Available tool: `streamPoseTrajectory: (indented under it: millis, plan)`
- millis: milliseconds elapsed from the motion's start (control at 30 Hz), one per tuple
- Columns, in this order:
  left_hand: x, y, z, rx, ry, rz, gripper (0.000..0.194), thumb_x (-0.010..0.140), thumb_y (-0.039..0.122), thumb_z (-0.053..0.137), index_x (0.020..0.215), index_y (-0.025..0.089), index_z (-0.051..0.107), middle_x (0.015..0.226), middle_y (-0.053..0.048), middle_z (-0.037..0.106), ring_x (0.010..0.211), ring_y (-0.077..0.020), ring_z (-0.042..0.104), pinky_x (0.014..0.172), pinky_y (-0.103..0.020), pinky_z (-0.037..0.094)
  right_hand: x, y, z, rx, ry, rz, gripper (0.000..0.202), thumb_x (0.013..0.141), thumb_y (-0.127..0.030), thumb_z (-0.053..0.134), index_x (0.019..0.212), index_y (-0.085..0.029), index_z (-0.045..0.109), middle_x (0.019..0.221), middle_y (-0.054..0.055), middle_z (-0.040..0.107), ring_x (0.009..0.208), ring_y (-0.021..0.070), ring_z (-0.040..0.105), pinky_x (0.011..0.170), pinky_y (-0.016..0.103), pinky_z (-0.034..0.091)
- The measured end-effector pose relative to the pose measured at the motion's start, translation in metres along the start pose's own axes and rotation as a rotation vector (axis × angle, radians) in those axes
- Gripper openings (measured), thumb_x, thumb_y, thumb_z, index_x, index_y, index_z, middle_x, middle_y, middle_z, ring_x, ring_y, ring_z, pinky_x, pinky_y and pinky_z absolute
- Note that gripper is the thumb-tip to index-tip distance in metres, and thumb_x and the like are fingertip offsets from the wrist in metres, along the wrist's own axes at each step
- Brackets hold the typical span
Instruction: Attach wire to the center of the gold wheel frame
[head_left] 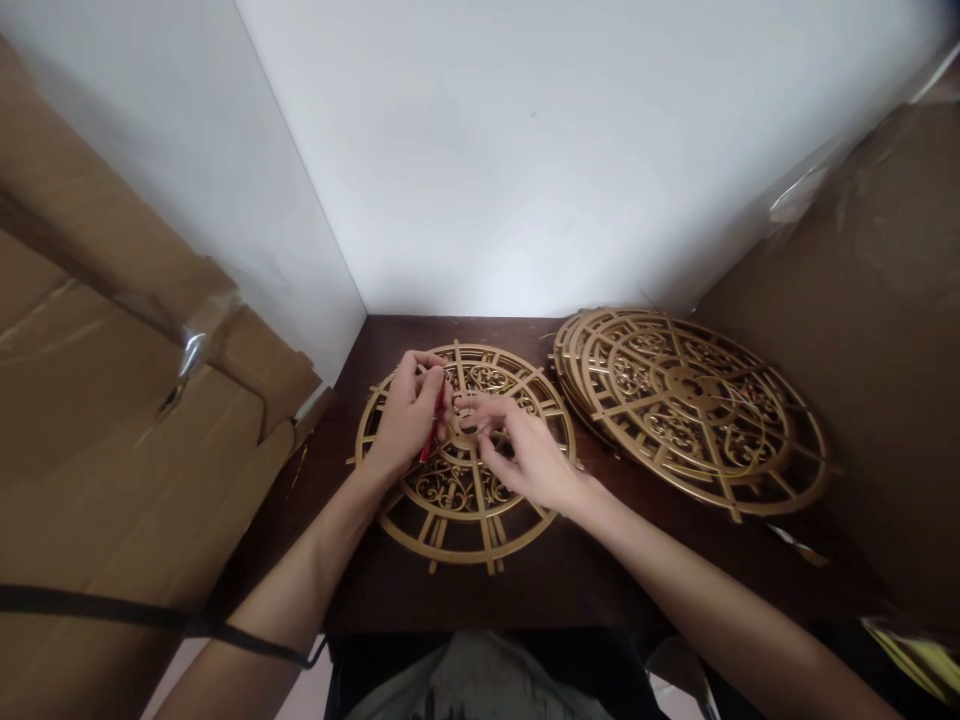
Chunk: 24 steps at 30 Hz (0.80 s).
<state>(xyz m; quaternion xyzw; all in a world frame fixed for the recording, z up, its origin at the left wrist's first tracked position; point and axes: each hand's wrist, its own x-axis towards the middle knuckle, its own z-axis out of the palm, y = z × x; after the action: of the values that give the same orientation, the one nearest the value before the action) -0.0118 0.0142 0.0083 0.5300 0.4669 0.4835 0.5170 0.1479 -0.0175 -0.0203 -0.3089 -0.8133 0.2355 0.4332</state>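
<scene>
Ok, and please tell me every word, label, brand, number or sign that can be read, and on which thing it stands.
No text can be read for sure.
Shirt: faint printed marks, too blurred to read.
Central golden disc and stacked discs: bars in the outer rings resemble Roman numerals, not clear enough to quote.

One disc [466, 438] lies flat on the counter [525, 600], left of the middle, with bare strips between it and the back and front edges. Just to its right, toward the back right corner, sits a stack [686, 388], its lower discs jutting out to the left of the top one, with a slim item [799, 543] by the front of the stack. Behind the back edge stands a wall [525, 180], while cardboard [127, 420] flanks the left edge and more cardboard [847, 270] the right.
</scene>
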Motion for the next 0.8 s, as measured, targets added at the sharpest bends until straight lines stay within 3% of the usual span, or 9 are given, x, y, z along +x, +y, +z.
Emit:
streamPoseTrajectory:
  millis: [133,267,400,600,800]
  plan:
    - [0.001,-0.005,-0.004,0.116,-0.052,0.061,0.014,0.088,0.033,0.045,0.094,0.021,0.04,0.06,0.007,0.047,0.039,-0.0057,0.036,0.035,-0.015,0.027,0.001,0.0,0.0,0.023,0.026,0.036,0.032,0.081,-0.003,0.045,0.108,-0.019,0.046,0.13,0.013,0.049,0.089,0.0137,0.062,0.077,0.031,0.052]
    - [0.0,-0.007,-0.005,0.466,-0.049,0.216,0.015,0.088,0.032,0.045,0.089,0.018,0.049,0.064,0.002,0.053,0.051,-0.0084,0.045,0.049,-0.02,0.034,0.003,0.003,0.003,0.139,0.059,0.114,0.037,0.081,-0.005,0.046,0.114,-0.021,0.041,0.139,0.016,0.039,0.093,0.0147,0.064,0.074,0.03,0.054]
    - [-0.004,-0.007,-0.002,0.718,-0.103,0.364,0.012,0.085,0.025,0.048,0.083,0.017,0.056,0.063,0.002,0.054,0.055,-0.0104,0.046,0.057,-0.022,0.034,0.003,0.011,0.005,0.306,0.131,0.253,0.045,0.081,-0.01,0.049,0.121,-0.023,0.033,0.14,0.016,0.038,0.076,0.0092,0.066,0.068,0.026,0.056]
    - [-0.005,-0.012,-0.001,0.761,-0.294,0.412,0.014,0.084,0.028,0.052,0.085,0.019,0.063,0.067,0.001,0.06,0.059,-0.0116,0.05,0.06,-0.023,0.035,0.003,0.019,0.005,0.407,0.188,0.31,0.043,0.084,-0.011,0.047,0.121,-0.024,0.033,0.139,0.016,0.04,0.063,0.0045,0.063,0.067,0.025,0.056]
    - [-0.003,-0.012,-0.002,0.781,-0.304,0.43,0.01,0.082,0.024,0.055,0.083,0.02,0.064,0.077,-0.001,0.065,0.07,-0.0135,0.057,0.067,-0.024,0.038,0.003,0.019,0.006,0.323,0.213,0.34,0.035,0.082,-0.011,0.047,0.114,-0.022,0.038,0.131,0.013,0.048,0.06,0.0054,0.06,0.06,0.024,0.054]
